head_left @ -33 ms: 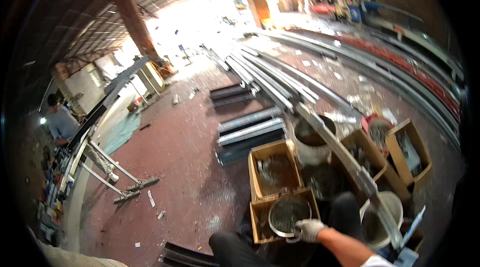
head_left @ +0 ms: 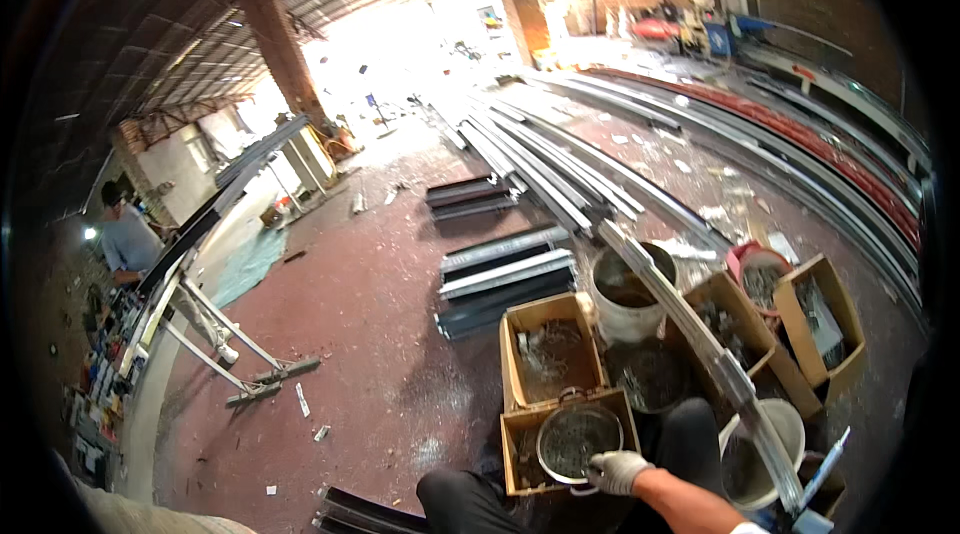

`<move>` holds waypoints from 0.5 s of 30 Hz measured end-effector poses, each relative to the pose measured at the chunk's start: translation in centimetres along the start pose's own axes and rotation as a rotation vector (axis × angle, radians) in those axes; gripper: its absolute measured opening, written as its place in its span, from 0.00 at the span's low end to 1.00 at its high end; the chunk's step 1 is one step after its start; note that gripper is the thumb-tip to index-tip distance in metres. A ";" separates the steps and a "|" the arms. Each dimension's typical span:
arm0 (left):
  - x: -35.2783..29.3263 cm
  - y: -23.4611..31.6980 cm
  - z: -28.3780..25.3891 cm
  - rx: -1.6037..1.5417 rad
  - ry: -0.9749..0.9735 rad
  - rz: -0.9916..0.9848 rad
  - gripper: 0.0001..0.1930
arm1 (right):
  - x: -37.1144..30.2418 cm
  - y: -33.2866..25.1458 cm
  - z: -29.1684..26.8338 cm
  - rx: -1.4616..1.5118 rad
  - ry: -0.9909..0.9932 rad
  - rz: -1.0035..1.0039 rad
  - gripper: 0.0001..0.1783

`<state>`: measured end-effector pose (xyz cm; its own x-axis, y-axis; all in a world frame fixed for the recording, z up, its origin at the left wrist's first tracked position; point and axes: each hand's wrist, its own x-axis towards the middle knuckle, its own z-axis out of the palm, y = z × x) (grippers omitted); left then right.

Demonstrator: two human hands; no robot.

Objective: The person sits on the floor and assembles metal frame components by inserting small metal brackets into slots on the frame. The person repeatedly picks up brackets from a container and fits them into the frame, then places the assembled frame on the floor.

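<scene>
Gripping the near rim of a round metal pan (head_left: 578,440) of small fasteners, the gloved right hand (head_left: 616,471) is closing on it from the person's side, the pan sitting in a cardboard box (head_left: 518,431) directly ahead; left hand unseen.

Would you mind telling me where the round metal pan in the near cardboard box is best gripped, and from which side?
Probably at its near rim, reached from above on the person's side. The metal pan lies flat, open side up, filling the cardboard box, so its walls are boxed in. The gloved right hand already grips that near edge.
</scene>
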<state>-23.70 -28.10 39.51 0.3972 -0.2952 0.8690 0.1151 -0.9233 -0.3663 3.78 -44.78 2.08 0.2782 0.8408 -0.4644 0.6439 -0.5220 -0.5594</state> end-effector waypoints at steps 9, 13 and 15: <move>-1.5 -0.2 3.8 -0.030 -0.039 -0.055 0.13 | 4.2 2.6 3.6 -0.089 0.065 -0.074 0.22; -1.7 0.0 4.9 -0.051 -0.041 -0.046 0.12 | 4.7 2.9 2.5 -0.046 0.024 -0.091 0.22; -2.0 0.4 5.7 -0.068 -0.053 -0.048 0.12 | 4.0 3.6 3.9 0.001 0.188 -0.115 0.17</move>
<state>-19.25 -26.48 35.74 0.4401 -0.2384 0.8657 0.0736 -0.9513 -0.2994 4.37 -43.89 -4.46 0.3314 0.9066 -0.2612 0.6780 -0.4214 -0.6023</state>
